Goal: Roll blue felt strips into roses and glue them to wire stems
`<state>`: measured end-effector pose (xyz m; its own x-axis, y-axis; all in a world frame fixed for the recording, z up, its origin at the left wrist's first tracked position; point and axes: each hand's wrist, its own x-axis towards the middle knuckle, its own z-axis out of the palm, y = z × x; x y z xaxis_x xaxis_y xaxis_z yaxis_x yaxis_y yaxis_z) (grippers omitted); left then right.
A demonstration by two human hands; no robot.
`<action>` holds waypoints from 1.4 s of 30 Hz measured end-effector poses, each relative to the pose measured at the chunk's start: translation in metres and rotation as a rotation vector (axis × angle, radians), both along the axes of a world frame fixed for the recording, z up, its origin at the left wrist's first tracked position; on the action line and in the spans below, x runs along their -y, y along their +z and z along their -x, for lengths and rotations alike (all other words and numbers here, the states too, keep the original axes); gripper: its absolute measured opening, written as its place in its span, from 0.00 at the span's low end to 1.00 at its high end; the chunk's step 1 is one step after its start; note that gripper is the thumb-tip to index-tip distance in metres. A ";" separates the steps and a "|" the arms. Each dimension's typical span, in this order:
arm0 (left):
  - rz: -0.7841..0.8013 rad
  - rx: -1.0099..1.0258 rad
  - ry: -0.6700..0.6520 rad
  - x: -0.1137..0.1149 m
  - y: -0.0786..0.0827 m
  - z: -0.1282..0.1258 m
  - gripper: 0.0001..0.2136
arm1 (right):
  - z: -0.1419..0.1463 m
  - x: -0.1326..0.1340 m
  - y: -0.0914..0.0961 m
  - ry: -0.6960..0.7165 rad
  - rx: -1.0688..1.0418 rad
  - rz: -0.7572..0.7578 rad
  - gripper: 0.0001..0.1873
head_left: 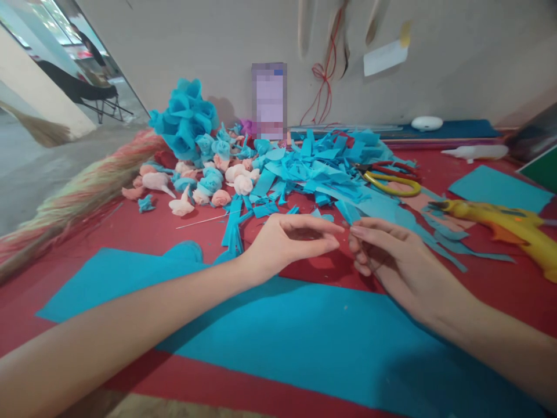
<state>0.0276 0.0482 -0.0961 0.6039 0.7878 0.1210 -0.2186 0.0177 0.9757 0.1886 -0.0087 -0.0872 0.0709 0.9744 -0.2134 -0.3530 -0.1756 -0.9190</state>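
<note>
Fingers [313, 222] of left hand [278, 247] gape empty; whether right hand [402, 261] grips anything, I can't tell. Sheet [304, 331] on their near side seems light, creasable; I'd take its edges.

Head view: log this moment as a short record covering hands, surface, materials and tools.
Left hand: thumb and forefinger parted
Right hand: fingers bunched; anything held is unclear
Surface: red table, large blue sheet on it
Materials: blue strips heaped beyond the hands; pink and blue flowers left of the heap
Tools: yellow-handled scissors; yellow glue gun at right
</note>
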 end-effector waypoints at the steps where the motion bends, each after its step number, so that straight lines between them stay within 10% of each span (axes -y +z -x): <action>1: -0.012 -0.011 0.000 0.000 0.000 0.000 0.05 | 0.000 0.000 0.000 0.000 0.002 0.001 0.11; 42: 0.038 -0.029 0.051 -0.001 0.000 -0.001 0.06 | 0.003 -0.002 0.003 -0.011 0.010 0.012 0.12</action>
